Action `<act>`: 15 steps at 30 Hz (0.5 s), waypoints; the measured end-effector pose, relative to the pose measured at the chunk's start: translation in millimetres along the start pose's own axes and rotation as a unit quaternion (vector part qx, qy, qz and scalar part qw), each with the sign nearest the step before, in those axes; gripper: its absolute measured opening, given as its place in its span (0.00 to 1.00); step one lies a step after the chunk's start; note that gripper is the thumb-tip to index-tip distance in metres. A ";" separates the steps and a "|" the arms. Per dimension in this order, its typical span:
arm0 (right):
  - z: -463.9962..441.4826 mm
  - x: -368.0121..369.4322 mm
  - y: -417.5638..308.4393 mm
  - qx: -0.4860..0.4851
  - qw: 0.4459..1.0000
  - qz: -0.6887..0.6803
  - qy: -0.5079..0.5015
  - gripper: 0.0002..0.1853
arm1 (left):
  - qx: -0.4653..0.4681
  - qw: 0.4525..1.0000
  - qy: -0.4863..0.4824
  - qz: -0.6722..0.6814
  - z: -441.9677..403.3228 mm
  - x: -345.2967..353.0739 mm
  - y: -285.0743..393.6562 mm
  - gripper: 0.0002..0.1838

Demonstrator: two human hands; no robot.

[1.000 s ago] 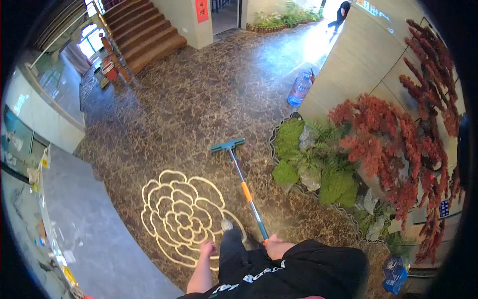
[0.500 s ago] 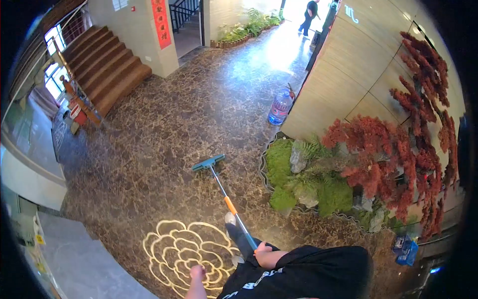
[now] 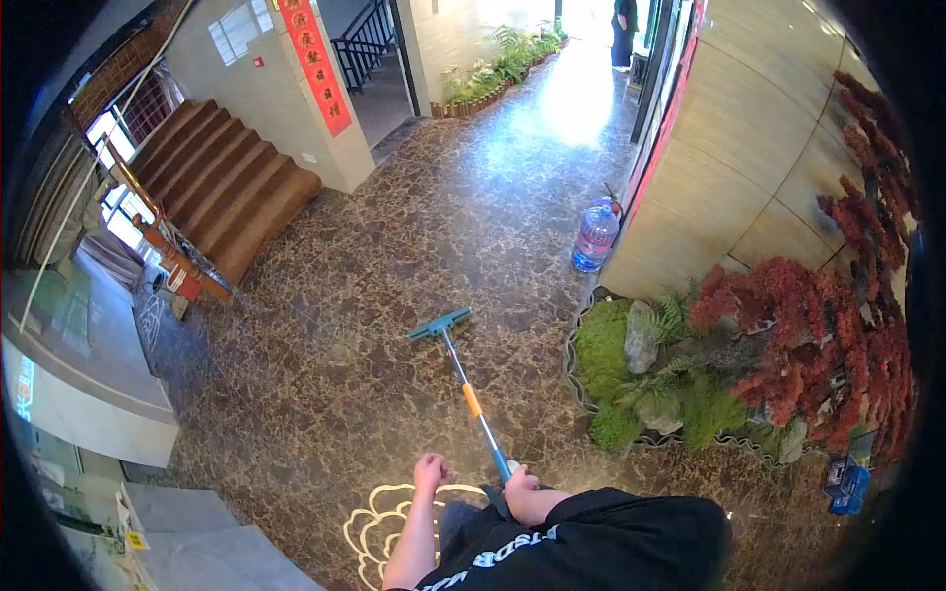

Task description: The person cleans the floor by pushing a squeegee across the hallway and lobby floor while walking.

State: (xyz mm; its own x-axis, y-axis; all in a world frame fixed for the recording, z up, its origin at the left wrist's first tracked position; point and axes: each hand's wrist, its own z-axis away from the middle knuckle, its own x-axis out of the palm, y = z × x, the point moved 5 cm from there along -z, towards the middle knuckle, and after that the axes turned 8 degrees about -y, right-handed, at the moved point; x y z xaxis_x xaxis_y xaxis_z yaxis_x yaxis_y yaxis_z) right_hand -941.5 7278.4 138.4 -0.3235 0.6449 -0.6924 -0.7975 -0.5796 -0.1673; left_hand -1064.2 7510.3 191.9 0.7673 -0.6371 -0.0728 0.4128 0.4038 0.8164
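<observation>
My right hand (image 3: 522, 481) is wrapped round the blue end of a long handle. The handle has an orange band and silver sections and ends in a wide teal floor-tool head (image 3: 439, 325), which lies on the brown patterned floor (image 3: 345, 295) ahead of me. My left hand (image 3: 431, 471) is held out to the left of the handle, apart from it, with its fingers curled; nothing shows in it. Below my left hand, part of a cream flower pattern (image 3: 379, 522) is visible on the floor.
Brown stairs (image 3: 222, 187) rise at the upper left. A large blue bottle (image 3: 596, 236) stands by the right wall, near a planted bed (image 3: 616, 345) with red foliage (image 3: 778, 315). A grey counter (image 3: 207, 542) is at lower left. A person (image 3: 623, 34) stands by the bright doorway.
The view has moved forward, and the flower pattern has slid down towards my body. My right hand still holds the handle. The person at the doorway has changed position.
</observation>
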 end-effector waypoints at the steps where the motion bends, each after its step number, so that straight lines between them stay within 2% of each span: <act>1: 2.3 10.7 -3.1 0.027 0.999 -0.034 -0.017 0.30 | 0.009 1.000 -0.005 0.002 -6.1 -10.4 9.0 0.08; 3: -20.3 49.6 -7.7 0.081 0.990 -0.105 -0.047 0.30 | -0.001 1.000 -0.012 -0.009 -18.9 -28.8 13.0 0.08; 4: -37.2 67.9 -11.8 0.002 0.996 -0.067 -0.052 0.29 | -0.020 0.999 -0.011 -0.024 -21.5 -39.6 1.5 0.08; 5: -17.7 60.9 -17.1 0.026 0.994 -0.086 -0.064 0.29 | -0.040 0.998 -0.010 -0.040 -20.4 -52.4 -13.4 0.08; 7: 29.8 52.0 -36.6 0.071 0.985 -0.127 -0.093 0.28 | -0.127 0.970 -0.099 -0.182 -11.5 -72.0 -36.4 0.08; 8: 21.4 71.1 -34.0 0.040 0.992 -0.115 -0.013 0.27 | -0.151 0.941 -0.133 -0.273 2.2 -78.8 -34.8 0.08; 10: 53.5 68.9 -37.2 0.054 0.991 -0.118 -0.041 0.28 | -0.121 0.983 -0.048 -0.127 -0.9 -111.8 -79.4 0.07; 11: 74.2 69.5 -38.7 0.061 0.989 -0.121 -0.057 0.28 | -0.151 0.985 -0.059 -0.062 -5.1 -129.6 -79.9 0.06; 12: 78.3 78.2 -37.9 -0.051 0.991 0.056 0.109 0.28 | -0.179 0.982 -0.069 0.003 -13.8 -150.0 -77.7 0.06; 13: 147.9 40.5 -47.5 0.048 0.990 -0.117 -0.064 0.28 | -0.206 0.973 -0.079 0.070 -24.2 -168.4 -77.5 0.06; 15: 155.4 60.5 -33.3 0.014 0.990 -0.081 -0.116 0.26 | -0.179 0.979 -0.093 -0.026 -29.8 -209.3 -68.1 0.06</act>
State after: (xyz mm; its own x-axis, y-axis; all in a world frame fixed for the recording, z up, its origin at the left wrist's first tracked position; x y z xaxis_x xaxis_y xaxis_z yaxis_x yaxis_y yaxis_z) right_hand -1013.7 7414.2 211.2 -0.2953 0.8270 -0.4785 -0.8611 -0.4473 -0.2416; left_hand -1238.3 7635.8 134.5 0.6524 -0.7575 0.0240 0.6199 0.5516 0.5581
